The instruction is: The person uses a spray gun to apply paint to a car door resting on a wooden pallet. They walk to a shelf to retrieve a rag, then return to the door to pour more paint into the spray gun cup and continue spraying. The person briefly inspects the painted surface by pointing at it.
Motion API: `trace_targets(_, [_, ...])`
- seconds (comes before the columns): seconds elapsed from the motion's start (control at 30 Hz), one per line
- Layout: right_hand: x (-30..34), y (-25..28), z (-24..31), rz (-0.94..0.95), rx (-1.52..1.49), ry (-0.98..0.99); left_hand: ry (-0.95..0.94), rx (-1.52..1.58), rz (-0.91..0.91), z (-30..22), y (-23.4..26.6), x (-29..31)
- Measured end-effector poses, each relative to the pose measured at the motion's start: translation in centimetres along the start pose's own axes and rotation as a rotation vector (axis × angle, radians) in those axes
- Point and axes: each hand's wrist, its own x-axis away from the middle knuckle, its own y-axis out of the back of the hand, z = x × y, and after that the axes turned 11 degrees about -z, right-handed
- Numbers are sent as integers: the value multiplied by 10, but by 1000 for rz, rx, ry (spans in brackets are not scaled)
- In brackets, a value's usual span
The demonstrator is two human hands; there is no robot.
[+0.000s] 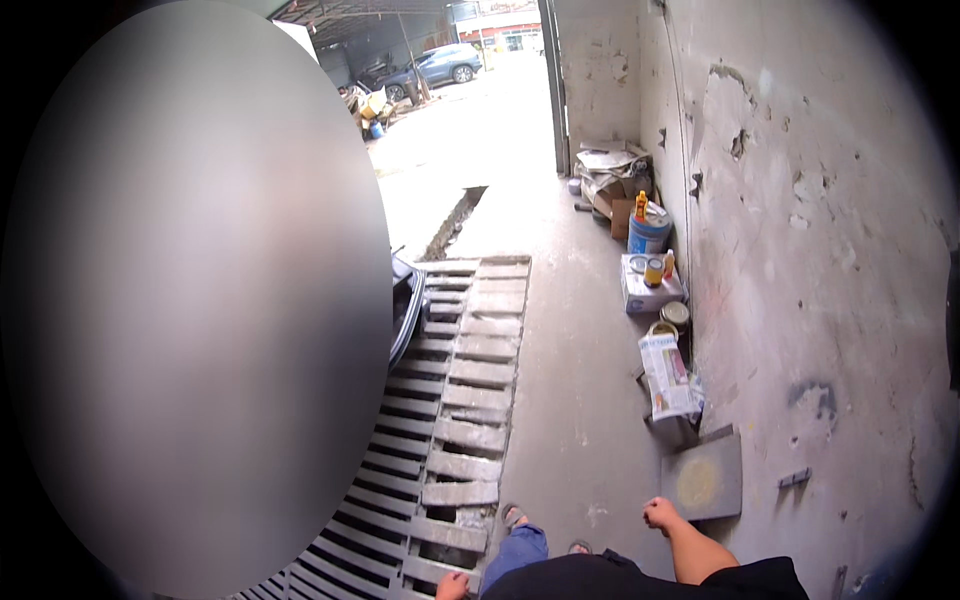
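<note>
My right hand [657, 514] hangs in front of my body at the lower right, its fingers curled in a loose fist with nothing showing in it. Closest to it is a grey square board [722, 478] with a round yellowish patch, leaning by the wall. At the lower edge, my left hand [453, 586] shows only in part, beside my blue trouser leg [515, 552]. Its fingers look curled too, and no object shows in them. Below that hand lies a slatted floor grate [462, 466].
Along the right wall stand a newspaper-covered stand [667, 378], open tins [675, 316], a white box [650, 290] bearing small containers, a blue bucket [650, 238] and stacked cardboard [612, 170]. Gaps show between the grate slats. A large blur hides the left side. A car [440, 66] stands outside.
</note>
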Motion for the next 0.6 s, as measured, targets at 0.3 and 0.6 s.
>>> trace_targets(0.3, [-32, -25, 76, 46, 466, -56, -86, -511, 154, -84, -8, -130])
trace_targets(0.6, [-104, -27, 192, -99, 104, -191, -40, -50, -95, -346, -23, -261])
